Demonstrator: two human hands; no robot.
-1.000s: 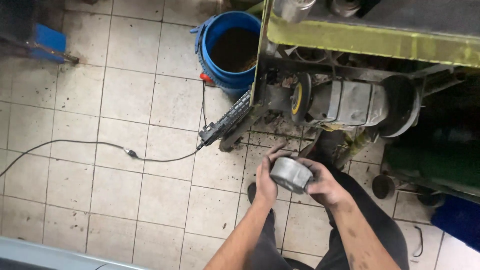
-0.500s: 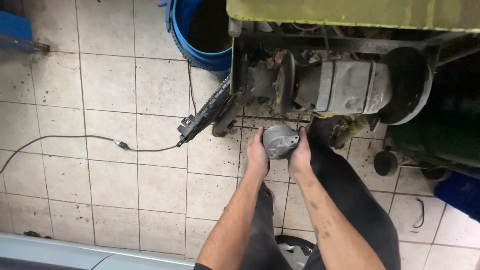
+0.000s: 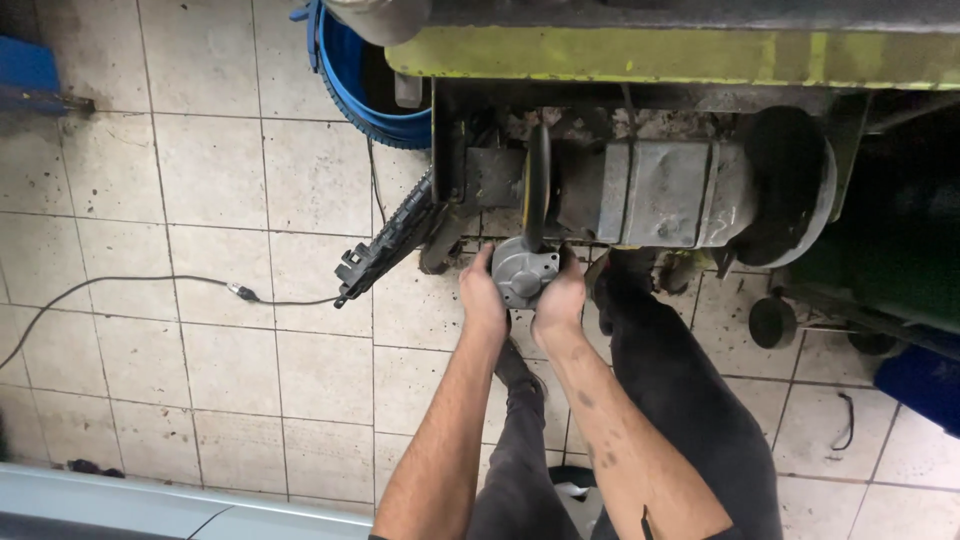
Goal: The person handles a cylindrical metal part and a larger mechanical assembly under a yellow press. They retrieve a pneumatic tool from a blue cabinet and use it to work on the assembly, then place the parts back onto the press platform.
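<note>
A round grey metal housing (image 3: 522,272) is held between both my hands, raised up against the edge of the grinder wheel (image 3: 537,187) of a bench grinder (image 3: 660,192). My left hand (image 3: 481,291) grips its left side and my right hand (image 3: 561,299) grips its right side and underside. The grinder is bolted under a yellow-green bench edge (image 3: 640,55). My dark trousers and forearms fill the lower middle.
A blue bucket (image 3: 362,90) stands on the tiled floor at the upper left of the grinder. A black ribbed part (image 3: 385,247) leans beside my left hand, and a thin cable (image 3: 130,283) runs across the tiles. Small round parts (image 3: 772,322) lie at right.
My hands have carried the metal housing up from lap height to the grinder wheel. The view has moved closer to the grinder.
</note>
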